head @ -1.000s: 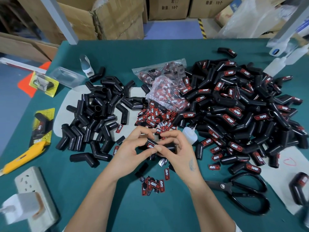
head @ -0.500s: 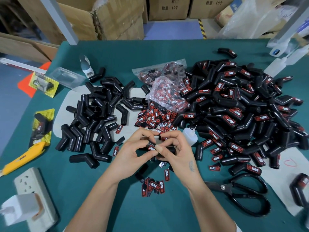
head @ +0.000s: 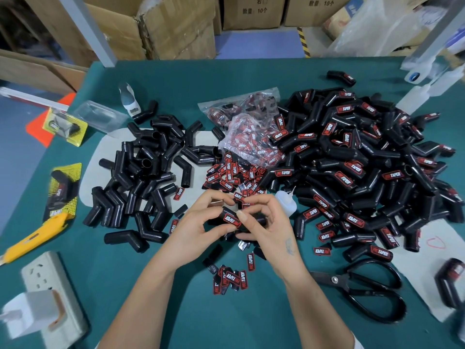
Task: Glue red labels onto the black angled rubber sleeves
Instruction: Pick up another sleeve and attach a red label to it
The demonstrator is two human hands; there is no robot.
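Note:
My left hand (head: 195,224) and my right hand (head: 270,224) hold one black angled rubber sleeve (head: 226,213) between them above the green table. A red label (head: 231,220) lies on its top face, and my right thumb presses on the label's right end. Unlabelled sleeves (head: 141,172) lie heaped to the left. Sleeves with red labels (head: 352,162) fill a large heap to the right. Loose red labels (head: 231,177) are scattered just beyond my hands, and a few more labels (head: 232,277) lie near my wrists.
A small white glue bottle (head: 285,201) stands right of my hands. Black scissors (head: 370,290) lie at the near right. A yellow utility knife (head: 32,235) and a power strip (head: 45,280) sit at the left. Clear bags of labels (head: 247,127) lie behind.
The hands have turned the sleeve a little, so the red label now faces up more plainly. They stay in the same spot over the table.

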